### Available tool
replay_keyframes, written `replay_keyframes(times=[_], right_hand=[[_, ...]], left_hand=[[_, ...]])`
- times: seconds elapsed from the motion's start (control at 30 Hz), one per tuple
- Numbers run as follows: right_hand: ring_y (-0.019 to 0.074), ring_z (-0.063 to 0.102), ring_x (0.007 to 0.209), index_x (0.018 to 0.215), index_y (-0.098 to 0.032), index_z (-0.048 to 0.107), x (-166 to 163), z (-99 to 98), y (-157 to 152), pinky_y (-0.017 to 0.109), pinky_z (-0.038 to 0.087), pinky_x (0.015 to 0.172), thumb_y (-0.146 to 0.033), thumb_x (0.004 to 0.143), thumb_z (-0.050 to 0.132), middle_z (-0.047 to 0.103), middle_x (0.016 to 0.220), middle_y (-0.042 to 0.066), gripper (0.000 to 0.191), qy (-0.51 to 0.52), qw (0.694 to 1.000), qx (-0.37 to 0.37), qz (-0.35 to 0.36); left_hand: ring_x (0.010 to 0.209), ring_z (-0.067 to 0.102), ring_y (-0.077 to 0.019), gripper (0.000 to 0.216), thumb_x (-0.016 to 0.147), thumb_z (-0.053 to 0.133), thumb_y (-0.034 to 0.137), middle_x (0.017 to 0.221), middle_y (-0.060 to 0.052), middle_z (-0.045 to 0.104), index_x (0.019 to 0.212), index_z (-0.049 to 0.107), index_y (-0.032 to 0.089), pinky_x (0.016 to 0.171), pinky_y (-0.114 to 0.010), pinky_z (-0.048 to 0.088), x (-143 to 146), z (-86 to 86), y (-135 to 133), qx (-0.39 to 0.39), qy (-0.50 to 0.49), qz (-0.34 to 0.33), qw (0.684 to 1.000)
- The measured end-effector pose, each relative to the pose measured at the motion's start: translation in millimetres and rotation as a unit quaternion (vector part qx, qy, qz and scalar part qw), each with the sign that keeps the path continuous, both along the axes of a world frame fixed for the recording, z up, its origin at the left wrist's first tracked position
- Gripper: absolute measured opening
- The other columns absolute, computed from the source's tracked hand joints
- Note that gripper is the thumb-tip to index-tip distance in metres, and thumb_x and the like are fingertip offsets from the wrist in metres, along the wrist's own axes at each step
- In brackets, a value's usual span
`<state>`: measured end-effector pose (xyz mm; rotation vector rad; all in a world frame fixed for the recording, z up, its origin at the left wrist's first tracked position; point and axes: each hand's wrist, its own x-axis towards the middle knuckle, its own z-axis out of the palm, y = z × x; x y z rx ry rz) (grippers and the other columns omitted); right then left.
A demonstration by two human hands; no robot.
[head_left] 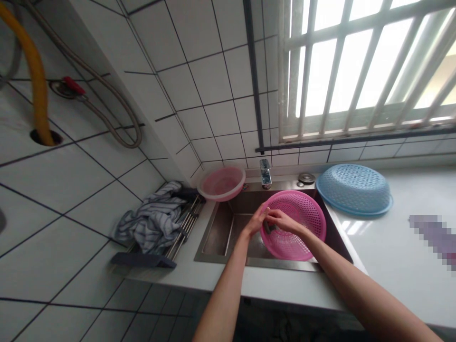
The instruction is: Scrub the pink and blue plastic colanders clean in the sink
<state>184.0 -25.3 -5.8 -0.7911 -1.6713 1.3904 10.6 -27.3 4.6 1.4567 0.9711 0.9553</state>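
Observation:
A pink colander (317,216) sits tilted in the steel sink. My left hand (255,222) is at its left rim, fingers bent inward; whether it touches the rim I cannot tell. My right hand (282,221) reaches over the colander from the right, its curled fingers meeting those of my left hand. Just below the fingers a small dark greenish thing (270,226) shows, too little of it visible to name. Both hands seem closed around something there, and the fingertips are partly hidden.
The sink (217,237) has a chrome faucet (265,173) behind it. A pink basin (223,183) stands at the back left, a blue basket (354,190) upside down on the right counter. Left lies a rack with striped cloth (153,221). A drain strainer (306,178) rests behind the sink.

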Motion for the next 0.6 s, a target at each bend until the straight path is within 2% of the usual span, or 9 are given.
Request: replay_keyframes(times=[0.07,0.13,0.2,0.27,0.33,0.47,0.53,0.6], right_hand=[[0.0182,0.058,0.069,0.089,-0.017,0.072,-2,-0.9,0,0.029,0.047,0.064,-0.055,0.087,0.069,0.071,0.083,0.005,0.038,-0.002,1.0,0.006,-0.021],[0.0188,0.058,0.069,0.089,-0.018,0.071,5,1.0,7,0.029,0.047,0.063,-0.056,0.086,0.069,0.071,0.083,0.005,0.039,0.027,0.992,0.001,-0.123],[0.0188,0.058,0.068,0.088,-0.019,0.067,19,5.0,16,0.029,0.047,0.063,-0.059,0.083,0.07,0.069,0.082,0.004,0.04,0.078,0.969,-0.021,-0.235],[0.0182,0.057,0.067,0.087,-0.02,0.064,29,9.6,21,0.029,0.047,0.062,-0.06,0.081,0.071,0.068,0.08,0.003,0.041,0.121,0.949,-0.05,-0.287],[0.0188,0.059,0.071,0.086,-0.02,0.064,30,13.1,20,0.029,0.048,0.064,-0.057,0.081,0.071,0.069,0.083,0.005,0.039,0.128,0.955,-0.064,-0.262],[0.0197,0.063,0.079,0.09,-0.019,0.069,10,12.5,1,0.029,0.051,0.068,-0.048,0.084,0.068,0.073,0.094,0.008,0.03,0.076,0.99,-0.057,-0.1],[0.0184,0.061,0.073,0.09,-0.019,0.069,-1,8.8,-8,0.03,0.051,0.066,-0.045,0.085,0.068,0.072,0.089,0.006,0.027,0.054,0.996,-0.063,-0.031],[0.018,0.059,0.069,0.087,-0.02,0.068,-6,5.1,-10,0.03,0.05,0.065,-0.044,0.083,0.071,0.07,0.083,0.005,0.024,0.036,0.997,-0.067,0.005]], left_hand=[[0.145,0.051,-0.0349,0.079,0.085,0.068,0.075,0.152,-0.014,0.06,0.141,0.065,0.02,0.13,-0.053,0.027,-2,0.9,1,-0.005,-0.002,0.001,1.0],[0.145,0.051,-0.0343,0.076,0.085,0.069,0.073,0.153,-0.014,0.06,0.141,0.065,0.021,0.129,-0.052,0.027,0,1.8,1,0.004,-0.014,-0.005,1.0],[0.145,0.05,-0.0331,0.074,0.088,0.069,0.069,0.153,-0.014,0.059,0.143,0.062,0.021,0.128,-0.05,0.029,5,2.7,0,0.014,-0.027,-0.008,1.0],[0.14,0.053,-0.0317,0.072,0.088,0.072,0.065,0.151,-0.014,0.058,0.145,0.058,0.022,0.125,-0.049,0.035,9,3.0,-3,0.016,-0.029,-0.016,0.999],[0.134,0.057,-0.0301,0.073,0.085,0.077,0.061,0.149,-0.015,0.057,0.143,0.054,0.023,0.119,-0.048,0.042,10,2.7,-5,0.01,-0.028,-0.025,0.999],[0.125,0.063,-0.0283,0.079,0.081,0.081,0.06,0.143,-0.017,0.057,0.143,0.047,0.024,0.111,-0.048,0.049,4,0.9,-7,-0.015,-0.025,-0.004,1.0],[0.129,0.061,-0.0296,0.085,0.082,0.08,0.061,0.145,-0.017,0.058,0.149,0.041,0.026,0.114,-0.051,0.046,1,0.3,-6,-0.021,-0.019,0.018,0.999],[0.14,0.054,-0.0318,0.086,0.083,0.079,0.06,0.153,-0.016,0.054,0.153,0.041,0.027,0.121,-0.053,0.038,-1,0.4,-4,-0.013,-0.016,0.027,0.999]])
